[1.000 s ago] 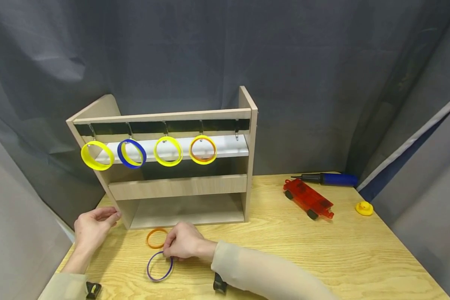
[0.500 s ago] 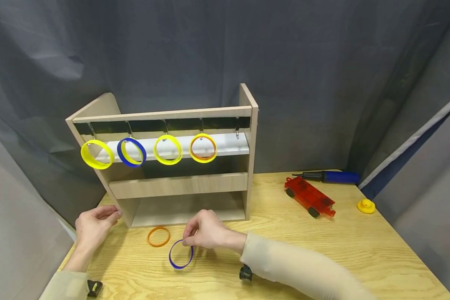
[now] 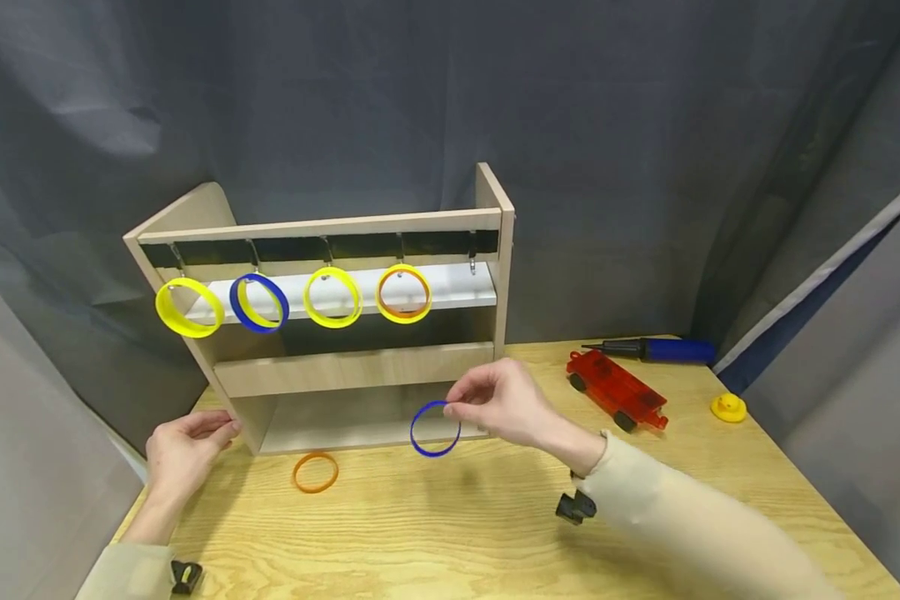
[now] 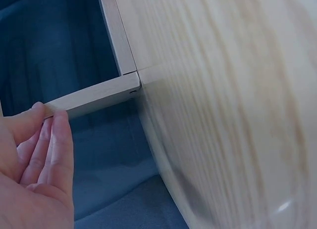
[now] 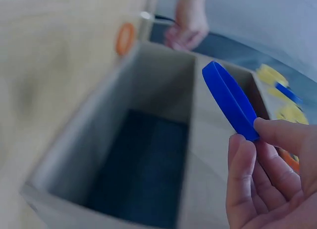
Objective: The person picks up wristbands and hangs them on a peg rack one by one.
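Observation:
My right hand pinches a blue silicone wristband at its edge between thumb and fingers. The band hangs in the air before the lower opening of a small wooden shelf. My left hand grips the front edge of the shelf's left side panel, thumb on one face and fingers on the other. Along the top rail, hooks carry yellow bands, a blue band with yellow inside it, and a yellow band with orange inside it. The rightmost hook holds no band.
An orange wristband lies on the wooden table before the shelf. Right of the shelf are a red toy wagon, a blue-handled hand pump and a yellow rubber duck. Grey curtains surround the table.
My right hand has lifted the blue wristband from the table beside the orange one and carried it right and upward. My left hand stays on the side panel.

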Available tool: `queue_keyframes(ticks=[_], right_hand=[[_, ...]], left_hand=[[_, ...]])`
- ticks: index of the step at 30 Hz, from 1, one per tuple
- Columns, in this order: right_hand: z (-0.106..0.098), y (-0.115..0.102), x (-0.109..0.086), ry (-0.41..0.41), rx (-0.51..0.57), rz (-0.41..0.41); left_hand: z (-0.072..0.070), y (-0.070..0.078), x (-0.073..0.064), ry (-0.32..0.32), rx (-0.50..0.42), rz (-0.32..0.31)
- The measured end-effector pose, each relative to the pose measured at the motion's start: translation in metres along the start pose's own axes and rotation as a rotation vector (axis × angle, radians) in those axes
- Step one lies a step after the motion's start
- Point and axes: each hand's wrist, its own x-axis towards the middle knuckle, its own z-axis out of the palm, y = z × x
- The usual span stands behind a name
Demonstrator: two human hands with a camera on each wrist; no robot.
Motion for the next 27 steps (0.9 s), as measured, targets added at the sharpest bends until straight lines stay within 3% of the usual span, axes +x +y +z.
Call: queue_keyframes(ticks=[10, 16, 21, 27], right_hand=[[-0.069, -0.042, 0.006, 0.213, -0.013, -0.101], [-0.098, -0.063, 0.016, 0.359, 0.066, -0.176], [-0.110, -0.065, 0.024, 0.435, 0.126, -0.183], [-0.106, -0.045, 0.028, 0.415, 0.068, -0.104]], left_hand=[[-0.001, 0.001, 0.001, -0.008, 0.001, -0.010], [-0.001, 0.000, 0.001, -0.012, 0.004, -0.015], [-0.001, 0.000, 0.001, -0.018, -0.010, -0.021], [0.000, -0.001, 0.001, -0.010, -0.010, -0.025]])
